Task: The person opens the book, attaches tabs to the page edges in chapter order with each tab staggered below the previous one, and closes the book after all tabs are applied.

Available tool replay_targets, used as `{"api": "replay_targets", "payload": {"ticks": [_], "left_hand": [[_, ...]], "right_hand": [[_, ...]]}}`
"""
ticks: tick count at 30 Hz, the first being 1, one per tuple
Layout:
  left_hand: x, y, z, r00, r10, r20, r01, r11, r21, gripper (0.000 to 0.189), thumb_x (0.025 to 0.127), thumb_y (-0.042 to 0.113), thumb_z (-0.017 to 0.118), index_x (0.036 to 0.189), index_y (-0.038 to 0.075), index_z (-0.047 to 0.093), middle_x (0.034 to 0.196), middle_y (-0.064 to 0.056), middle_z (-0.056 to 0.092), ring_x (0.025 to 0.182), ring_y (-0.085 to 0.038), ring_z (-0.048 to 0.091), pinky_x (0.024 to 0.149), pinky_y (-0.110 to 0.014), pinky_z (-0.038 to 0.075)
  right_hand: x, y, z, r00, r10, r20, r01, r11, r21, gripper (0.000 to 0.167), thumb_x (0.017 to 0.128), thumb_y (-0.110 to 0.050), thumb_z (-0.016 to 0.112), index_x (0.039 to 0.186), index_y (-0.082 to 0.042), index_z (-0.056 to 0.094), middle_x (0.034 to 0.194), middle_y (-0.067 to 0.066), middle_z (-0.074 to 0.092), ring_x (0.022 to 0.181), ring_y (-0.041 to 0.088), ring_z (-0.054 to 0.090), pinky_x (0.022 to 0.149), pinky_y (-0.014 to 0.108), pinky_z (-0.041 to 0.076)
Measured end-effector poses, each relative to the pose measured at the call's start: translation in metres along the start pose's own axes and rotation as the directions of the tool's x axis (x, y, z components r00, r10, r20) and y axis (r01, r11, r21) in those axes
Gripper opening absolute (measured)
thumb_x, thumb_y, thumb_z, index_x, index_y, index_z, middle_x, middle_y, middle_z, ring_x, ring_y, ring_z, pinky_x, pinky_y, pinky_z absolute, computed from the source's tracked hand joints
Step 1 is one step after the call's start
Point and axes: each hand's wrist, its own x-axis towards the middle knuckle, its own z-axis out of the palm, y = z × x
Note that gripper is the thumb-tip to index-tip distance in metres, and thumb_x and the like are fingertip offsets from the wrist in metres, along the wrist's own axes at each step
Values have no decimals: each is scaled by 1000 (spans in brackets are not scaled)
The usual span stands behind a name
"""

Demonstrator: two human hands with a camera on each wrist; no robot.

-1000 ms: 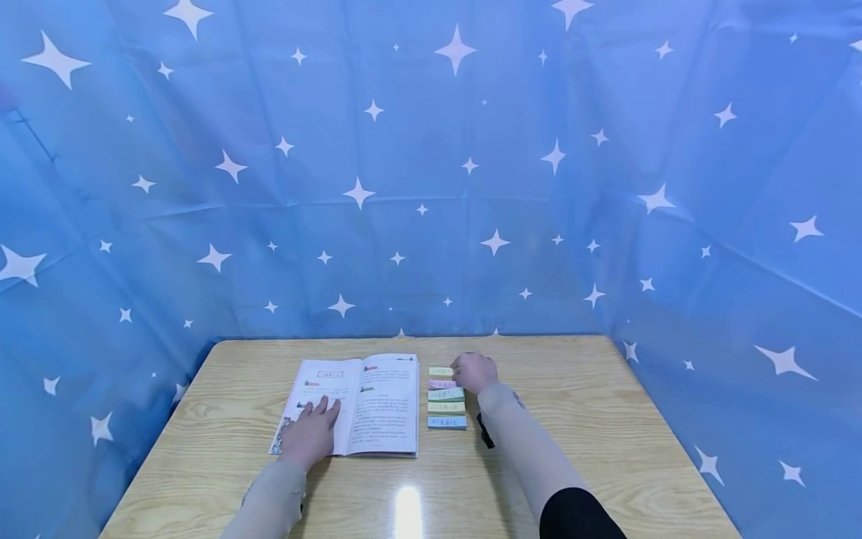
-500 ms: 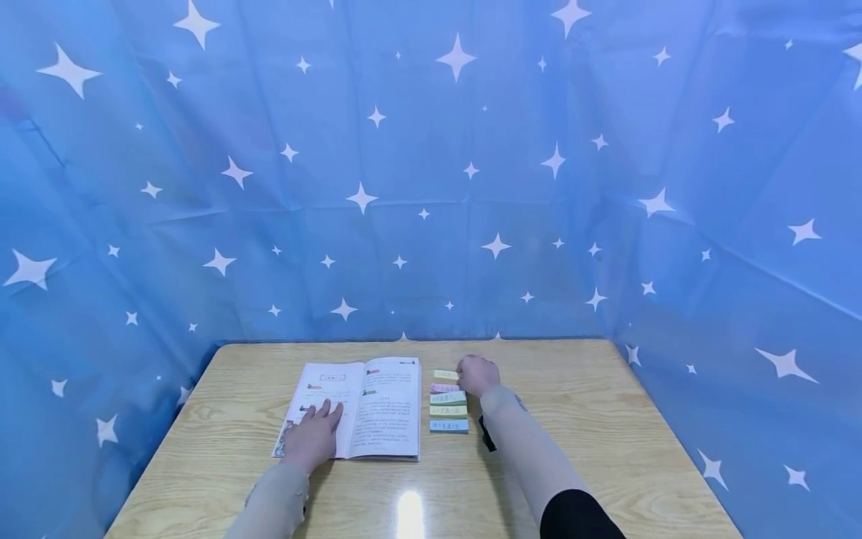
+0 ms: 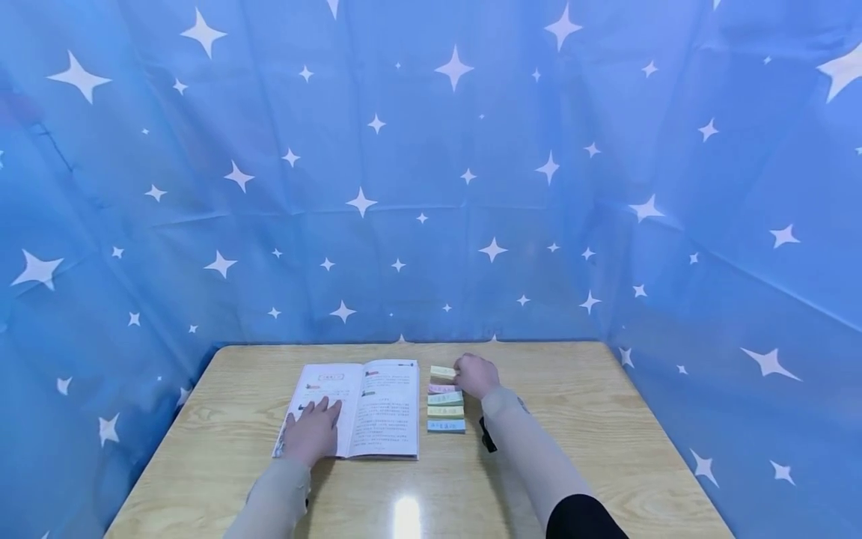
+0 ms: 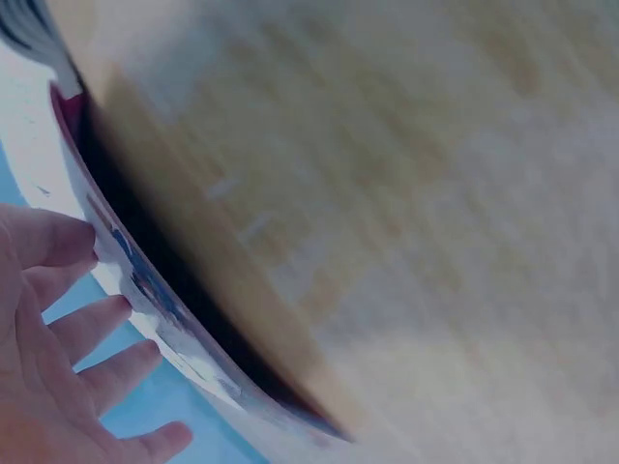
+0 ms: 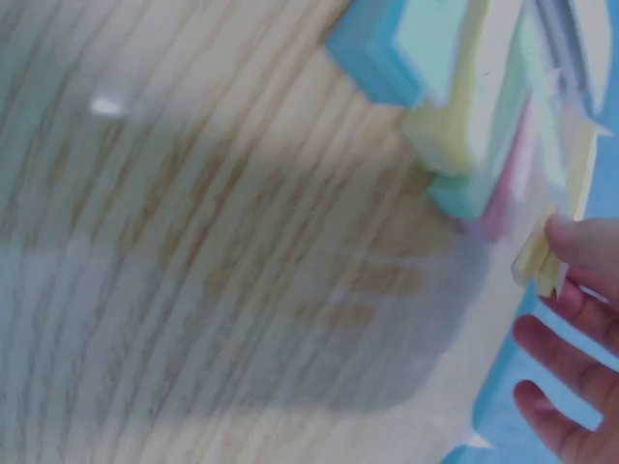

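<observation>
In the head view an open printed book point(image 3: 385, 419) lies flat, and my left hand point(image 3: 313, 433) rests on its left page with the fingers straight and spread. The left wrist view shows these fingers point(image 4: 106, 372) along the page edge. To the right of the book, my right hand point(image 3: 477, 376) pinches the right end of the farthest yellow sticky note pad point(image 3: 441, 370) between thumb and finger. The pad's end looks split into layers in the right wrist view. Nearer in the column lie a pink pad point(image 3: 441, 388), a green pad point(image 3: 444, 399), another yellow pad point(image 3: 445, 412) and a blue pad point(image 3: 446, 427), with handwriting on them.
All this lies on a light wooden table point(image 3: 572, 419). A blue curtain point(image 3: 431, 172) with white stars hangs behind it and along both sides. A black strap point(image 3: 488, 436) hangs below my right forearm.
The farthest yellow pad stands slightly farther from the pink one, with my right hand at its end. My left hand stays on the book. The head view has shifted a little.
</observation>
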Motion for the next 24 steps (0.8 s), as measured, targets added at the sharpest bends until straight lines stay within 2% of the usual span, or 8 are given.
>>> {"api": "replay_targets", "payload": {"ticks": [2,6,9,12,14,17,21,24], "left_hand": [[1,4,-4,1000,-2,-7,2,1000,14,45,96,19,49,141,12,52,149,-18,40,138,-45,28,107,-72,11],[4,12,-12,999,25,-20,-25,999,33,45,95,24,53,139,12,54,147,-19,42,137,-45,30,108,-70,13],[3,15,-17,999,43,-28,-41,998,40,46,95,26,54,139,11,54,147,-20,42,136,-45,31,108,-70,14],[1,15,-21,999,41,-29,-40,998,43,47,95,27,54,139,11,53,148,-20,41,137,-45,31,108,-70,14],[-1,14,-24,999,37,-34,-35,998,42,47,95,27,55,139,10,54,147,-20,41,137,-45,31,107,-71,14],[-4,14,-28,999,27,-43,-25,999,39,47,95,29,55,138,10,55,146,-19,43,136,-44,32,108,-70,14],[-5,17,-32,998,33,-55,-33,999,8,46,94,30,55,136,11,56,144,-19,46,135,-43,35,107,-70,15],[-4,21,-34,996,47,-81,-49,999,-17,47,94,32,57,136,12,57,142,-18,48,134,-43,37,107,-71,14]], "right_hand": [[-2,-2,-4,1000,-8,-12,8,1000,2,10,87,-12,69,96,-10,75,92,4,66,70,14,59,61,34,52],[-7,-7,-16,999,-16,-31,16,1000,1,10,87,-9,68,94,-10,76,93,5,68,64,10,53,58,31,48],[-8,-13,-25,999,-37,-34,37,999,9,8,88,-7,68,82,-10,74,78,1,62,56,8,44,53,26,40],[-9,-20,-33,997,-71,-32,72,997,27,23,88,-6,66,66,-12,61,62,-3,44,49,8,31,48,24,28],[-9,-25,-38,995,-99,-23,100,994,32,34,89,-6,64,60,-15,49,58,-3,31,48,8,24,47,24,23],[-11,-32,-44,991,-132,-13,132,991,34,38,90,-6,63,60,-17,43,57,-5,28,49,8,22,47,22,21],[-18,-38,-52,994,-107,7,107,994,29,27,89,-7,64,64,-13,57,62,-6,45,51,8,33,49,23,30],[-24,-43,-58,996,-92,18,92,996,20,10,88,-9,67,79,-11,71,79,-2,64,59,9,50,57,27,46]]}}
